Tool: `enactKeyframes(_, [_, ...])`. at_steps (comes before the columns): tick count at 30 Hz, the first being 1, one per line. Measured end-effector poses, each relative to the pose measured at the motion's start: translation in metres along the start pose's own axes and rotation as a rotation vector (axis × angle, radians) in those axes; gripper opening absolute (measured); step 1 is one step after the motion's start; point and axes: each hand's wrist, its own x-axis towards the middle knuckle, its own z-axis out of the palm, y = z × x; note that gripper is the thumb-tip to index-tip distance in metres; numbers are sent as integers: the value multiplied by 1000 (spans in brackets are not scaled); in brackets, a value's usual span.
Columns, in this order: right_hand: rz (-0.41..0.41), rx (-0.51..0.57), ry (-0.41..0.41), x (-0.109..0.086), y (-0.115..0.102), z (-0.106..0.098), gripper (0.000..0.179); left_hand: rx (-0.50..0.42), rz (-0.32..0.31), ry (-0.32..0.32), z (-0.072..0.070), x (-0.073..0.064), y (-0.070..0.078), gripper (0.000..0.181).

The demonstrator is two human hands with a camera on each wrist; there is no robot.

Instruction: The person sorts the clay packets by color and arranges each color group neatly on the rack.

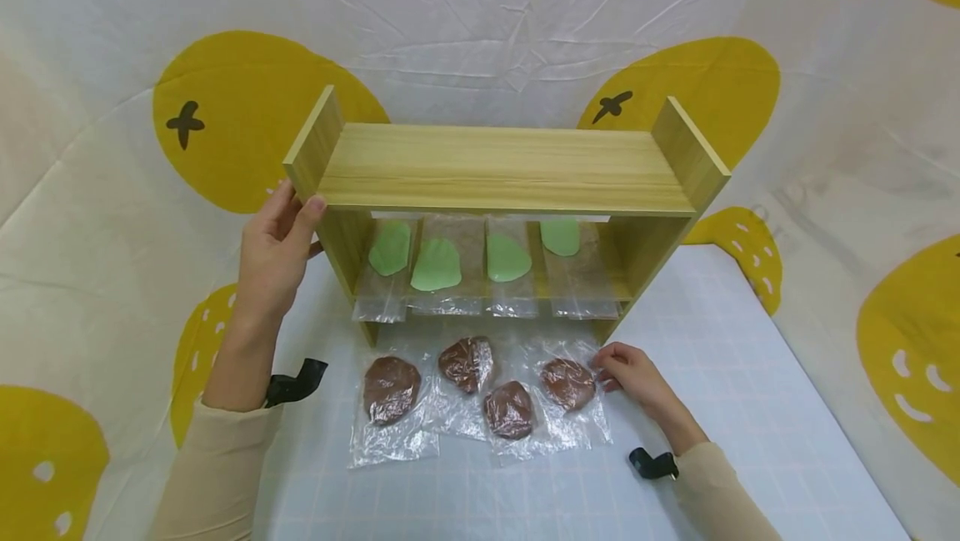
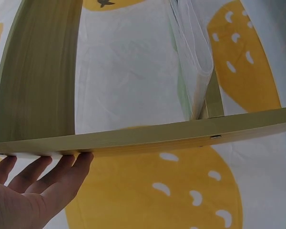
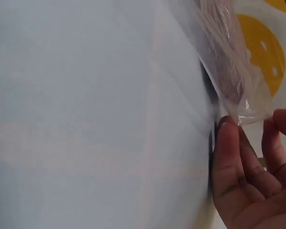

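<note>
A small wooden shelf stands on the table, its left side panel held by my left hand. The thumb lies at the panel's front edge and the fingers reach along its outer face, as the left wrist view also shows. My right hand pinches the edge of a clear plastic bag between thumb and fingers. Inside that bag is a flat, round brown piece. It is the rightmost of several bagged brown pieces lying before the shelf, including a left one and a front one.
Several clear bags with flat green pieces lie side by side on the lower board, their ends hanging over its front edge. The table has a pale checked cloth. Behind hangs a white curtain with yellow shapes.
</note>
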Motion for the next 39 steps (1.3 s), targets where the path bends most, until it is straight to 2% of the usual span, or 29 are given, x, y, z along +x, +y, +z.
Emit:
enactKeyframes(3, [9, 49, -30, -2, -4, 1, 19, -8, 4, 2, 0, 0, 0, 48])
enactKeyframes(10, [136, 215, -85, -5, -9, 3, 22, 1, 7, 6, 0, 1, 0, 48])
enactKeyframes(17, [157, 211, -41, -6, -16, 5, 27, 6, 5, 8, 0, 0, 1, 49])
enactKeyframes(21, [163, 221, -17, -7, -16, 7, 22, 14, -2, 9, 0, -1, 2, 49])
enactKeyframes(27, [172, 312, -57, -9, -12, 9, 21, 10, -2, 5, 0, -1, 2, 48])
enactKeyframes(31, [173, 331, -78, -10, -7, 10, 42, 9, -4, 5, 0, -1, 1, 49])
enactKeyframes(35, [163, 336, -61, -11, -2, 11, 64, 15, -6, 4, 0, -2, 1, 49])
enactKeyframes(39, [165, 332, -76, -12, 1, 10, 75, 20, -6, 4, 0, -2, 1, 49])
